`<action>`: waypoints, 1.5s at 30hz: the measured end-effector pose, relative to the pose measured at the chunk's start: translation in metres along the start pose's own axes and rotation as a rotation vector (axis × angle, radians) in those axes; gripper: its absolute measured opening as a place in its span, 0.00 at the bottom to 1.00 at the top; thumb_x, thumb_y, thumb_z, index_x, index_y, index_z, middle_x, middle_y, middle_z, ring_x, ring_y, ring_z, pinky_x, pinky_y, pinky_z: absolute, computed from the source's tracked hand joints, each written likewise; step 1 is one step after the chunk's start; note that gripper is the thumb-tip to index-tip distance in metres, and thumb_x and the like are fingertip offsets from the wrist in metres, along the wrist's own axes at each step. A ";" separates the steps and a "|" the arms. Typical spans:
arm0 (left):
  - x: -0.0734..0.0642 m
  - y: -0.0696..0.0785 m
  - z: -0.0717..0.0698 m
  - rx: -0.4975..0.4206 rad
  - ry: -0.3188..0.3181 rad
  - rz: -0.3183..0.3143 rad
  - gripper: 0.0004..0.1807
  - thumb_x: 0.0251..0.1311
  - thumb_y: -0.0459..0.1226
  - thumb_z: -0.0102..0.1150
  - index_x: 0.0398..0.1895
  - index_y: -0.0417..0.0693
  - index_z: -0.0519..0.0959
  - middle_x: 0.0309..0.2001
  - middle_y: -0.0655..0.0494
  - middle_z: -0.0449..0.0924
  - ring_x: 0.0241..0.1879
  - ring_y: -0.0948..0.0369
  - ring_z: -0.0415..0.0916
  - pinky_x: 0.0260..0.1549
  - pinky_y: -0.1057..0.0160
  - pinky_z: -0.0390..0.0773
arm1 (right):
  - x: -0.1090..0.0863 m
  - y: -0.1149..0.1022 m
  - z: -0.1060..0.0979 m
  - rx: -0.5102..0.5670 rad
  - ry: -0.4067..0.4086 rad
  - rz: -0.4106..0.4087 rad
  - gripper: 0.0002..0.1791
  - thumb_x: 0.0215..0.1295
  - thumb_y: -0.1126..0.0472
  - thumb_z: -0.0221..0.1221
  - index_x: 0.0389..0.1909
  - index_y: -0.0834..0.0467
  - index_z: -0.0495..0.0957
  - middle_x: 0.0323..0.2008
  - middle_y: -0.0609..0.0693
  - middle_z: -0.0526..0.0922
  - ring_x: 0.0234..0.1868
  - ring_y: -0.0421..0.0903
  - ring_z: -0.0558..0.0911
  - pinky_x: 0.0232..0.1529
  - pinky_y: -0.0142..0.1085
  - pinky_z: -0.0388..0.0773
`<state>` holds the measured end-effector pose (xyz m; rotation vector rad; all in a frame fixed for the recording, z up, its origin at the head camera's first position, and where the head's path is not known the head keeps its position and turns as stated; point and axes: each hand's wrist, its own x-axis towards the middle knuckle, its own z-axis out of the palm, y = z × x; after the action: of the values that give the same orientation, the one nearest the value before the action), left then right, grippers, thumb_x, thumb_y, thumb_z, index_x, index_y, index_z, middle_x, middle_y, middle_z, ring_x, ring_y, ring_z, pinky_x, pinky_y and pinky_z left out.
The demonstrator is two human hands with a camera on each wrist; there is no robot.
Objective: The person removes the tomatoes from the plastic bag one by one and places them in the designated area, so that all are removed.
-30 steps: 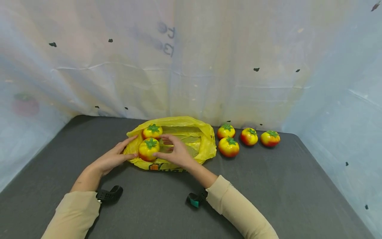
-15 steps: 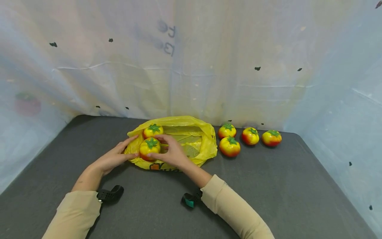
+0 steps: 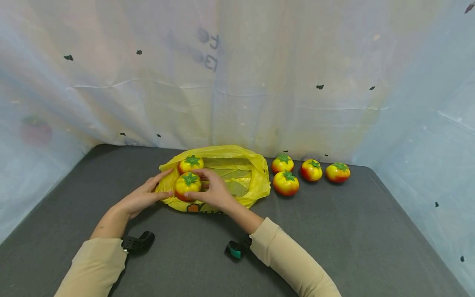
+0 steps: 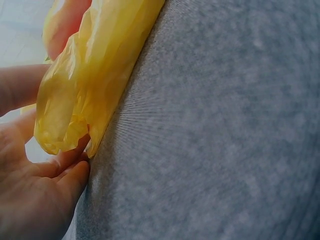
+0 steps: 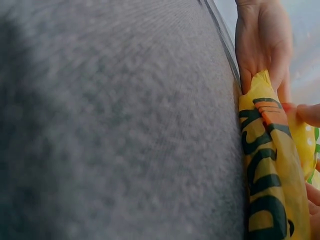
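Observation:
A yellow plastic bag (image 3: 261, 181) lies with its mouth spread wide, and two yellow-red toy tomatoes sit in its left part. My right hand (image 3: 218, 192) reaches in and holds the front tomato (image 3: 187, 187) between thumb and fingers. Just behind it is the back tomato (image 3: 190, 165). At the bag's left end, my left hand (image 3: 140, 197) holds the rim, thumb in front and fingers farther back. The left wrist view shows the crumpled bag (image 4: 107, 60) between the thumb and fingers of that hand (image 4: 35, 185). Dark lettering marks the bag's front (image 5: 267, 175) in the right wrist view.
To the right of the bag, several more tomatoes stand on the dark grey table (image 3: 334, 239), the nearest tomato (image 3: 286, 183) close beside the bag. A pale sheet (image 3: 252, 74) hangs along the back and both sides.
My right hand has moved slightly left and closed its thumb and fingers onto the front tomato. The left hand stays at the bag's left end.

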<state>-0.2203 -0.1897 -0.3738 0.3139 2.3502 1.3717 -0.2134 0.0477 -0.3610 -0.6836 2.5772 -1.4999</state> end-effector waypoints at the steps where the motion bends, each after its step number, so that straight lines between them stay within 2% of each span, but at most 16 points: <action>1: 0.000 0.000 0.000 0.002 0.001 -0.002 0.48 0.64 0.51 0.57 0.78 0.59 0.37 0.71 0.30 0.35 0.66 0.34 0.44 0.59 0.34 0.60 | 0.000 0.000 0.000 0.005 0.001 0.003 0.33 0.57 0.55 0.68 0.64 0.54 0.70 0.61 0.50 0.74 0.57 0.50 0.78 0.53 0.37 0.77; 9: 0.003 -0.002 0.001 0.012 0.005 -0.016 0.47 0.66 0.48 0.56 0.78 0.59 0.36 0.71 0.30 0.35 0.67 0.34 0.44 0.59 0.34 0.59 | -0.005 0.001 -0.008 0.052 0.003 0.013 0.32 0.58 0.56 0.67 0.64 0.56 0.70 0.62 0.53 0.72 0.58 0.53 0.76 0.56 0.42 0.75; 14: 0.005 -0.002 0.001 0.012 0.006 -0.009 0.47 0.66 0.48 0.55 0.78 0.59 0.36 0.71 0.30 0.34 0.67 0.34 0.43 0.60 0.34 0.58 | -0.010 0.001 -0.015 0.053 0.033 0.014 0.32 0.58 0.57 0.67 0.63 0.57 0.70 0.61 0.54 0.73 0.58 0.54 0.76 0.57 0.44 0.75; 21: 0.005 -0.001 0.000 0.014 -0.001 -0.005 0.47 0.66 0.47 0.55 0.78 0.59 0.36 0.71 0.30 0.33 0.67 0.34 0.42 0.60 0.34 0.57 | -0.016 0.003 -0.025 0.059 0.064 -0.018 0.33 0.56 0.58 0.69 0.64 0.57 0.70 0.60 0.53 0.74 0.58 0.52 0.76 0.57 0.46 0.75; 33: 0.006 -0.004 -0.004 0.013 0.003 -0.018 0.48 0.65 0.50 0.57 0.78 0.60 0.37 0.71 0.31 0.33 0.68 0.34 0.39 0.61 0.33 0.53 | -0.030 0.000 -0.044 0.032 0.064 -0.043 0.33 0.57 0.58 0.68 0.64 0.55 0.70 0.60 0.52 0.74 0.58 0.53 0.76 0.57 0.48 0.74; 45: 0.006 -0.005 -0.006 0.020 0.006 -0.014 0.48 0.65 0.52 0.56 0.78 0.62 0.36 0.71 0.31 0.33 0.69 0.34 0.38 0.60 0.33 0.54 | -0.043 0.007 -0.062 -0.002 0.098 -0.013 0.33 0.56 0.58 0.69 0.64 0.53 0.70 0.62 0.52 0.72 0.59 0.50 0.74 0.56 0.46 0.75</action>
<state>-0.2279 -0.1943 -0.3771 0.2998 2.3680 1.3448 -0.1955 0.1184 -0.3411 -0.6446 2.6499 -1.5729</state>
